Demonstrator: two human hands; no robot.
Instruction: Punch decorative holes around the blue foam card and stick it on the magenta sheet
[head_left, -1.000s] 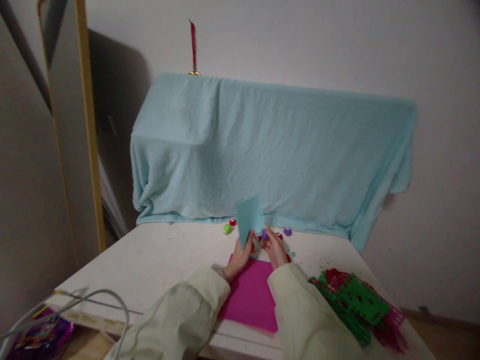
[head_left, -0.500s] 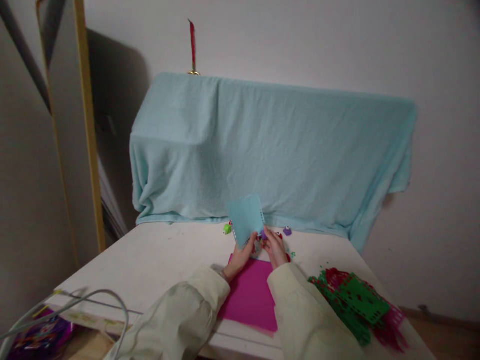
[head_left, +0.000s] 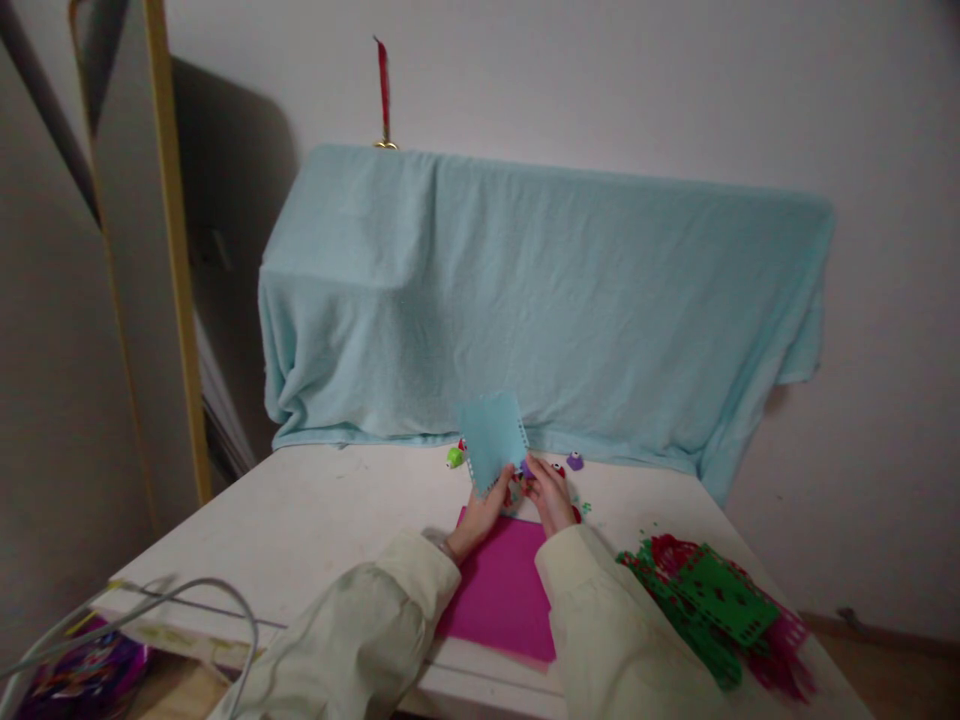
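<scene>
The left hand (head_left: 480,515) holds a blue card (head_left: 493,432) with holed edges, the right hand (head_left: 550,495) a purple punch (head_left: 526,468) at its corner. Pink paper (head_left: 504,600) lies at six o'clock from them, cut paper (head_left: 731,590) at four.

We'd call this a room in a home. What we see: soft light-blue blanket (head_left: 540,290) draped over something bulky against a plain pale wall (head_left: 600,90); red ribbon (head_left: 384,85) with a gold ornament (head_left: 386,146) at the blanket's top edge; tall gold-framed panel (head_left: 139,230), probably a mirror, standing at left; white table (head_left: 322,530) with a pile of cut coloured paper (head_left: 724,600); brown floor (head_left: 892,670), apparently wood, lower right. Which room exactly, we can't tell.
</scene>
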